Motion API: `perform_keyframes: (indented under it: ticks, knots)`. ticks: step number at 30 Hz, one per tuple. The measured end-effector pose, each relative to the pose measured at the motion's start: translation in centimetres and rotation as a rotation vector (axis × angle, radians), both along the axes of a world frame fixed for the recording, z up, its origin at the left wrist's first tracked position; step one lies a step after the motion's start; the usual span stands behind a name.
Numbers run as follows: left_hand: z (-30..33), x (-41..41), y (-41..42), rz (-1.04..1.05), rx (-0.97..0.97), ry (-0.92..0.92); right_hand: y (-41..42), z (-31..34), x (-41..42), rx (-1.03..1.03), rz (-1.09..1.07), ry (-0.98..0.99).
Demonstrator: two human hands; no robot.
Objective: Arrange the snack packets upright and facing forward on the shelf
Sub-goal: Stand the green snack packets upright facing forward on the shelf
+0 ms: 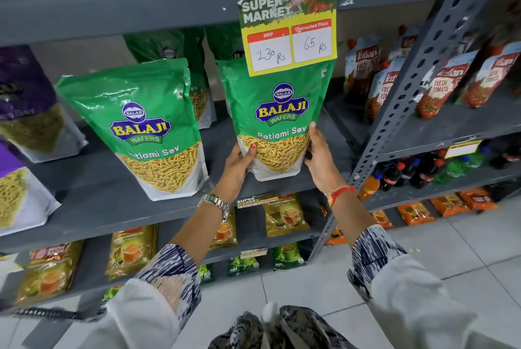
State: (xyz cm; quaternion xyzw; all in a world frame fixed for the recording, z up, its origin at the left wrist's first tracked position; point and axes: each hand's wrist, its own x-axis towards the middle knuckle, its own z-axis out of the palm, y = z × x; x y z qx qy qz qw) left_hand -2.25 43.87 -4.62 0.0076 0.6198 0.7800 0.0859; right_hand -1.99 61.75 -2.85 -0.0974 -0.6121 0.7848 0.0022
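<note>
While both hands clasped its lower sides, the green packet [277, 123] stood upright near the front edge of the shelf [112, 202], label facing out. The left hand [238, 163] wrapped the bottom-left corner, thumb across the front; the right hand [320, 159] pressed flat along the right edge, so each grip was closed on the pack. Its top sat behind the price sign [289, 28]. A second packet [143, 128] leaned just beside it. The step looked like final squaring; next would call for letting go gently, then straightening that neighbour.
</note>
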Motion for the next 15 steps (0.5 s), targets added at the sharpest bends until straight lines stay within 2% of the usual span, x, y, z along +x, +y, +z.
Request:
perform_keyframes:
  ticks: [4,9,11,15]
  knots:
    - [-0.2,-0.2,0.2,0.039,-0.057,0.002,-0.1,0.2,0.1,0.006,-0.022,0.025]
    - [-0.7,3.0,-0.7,0.274,-0.166,0.119,-1.1,-1.0,2.0,0.041,-0.395,0.156]
    - [-1.7,4.8,-2.2,0.397,-0.204,0.153,-2.3,-1.9,3.6,0.045,-0.465,0.242]
    - [-3.1,7.6,-5.9,0.732,-0.203,0.191,-6.6,-3.7,6.3,0.097,-0.241,0.300]
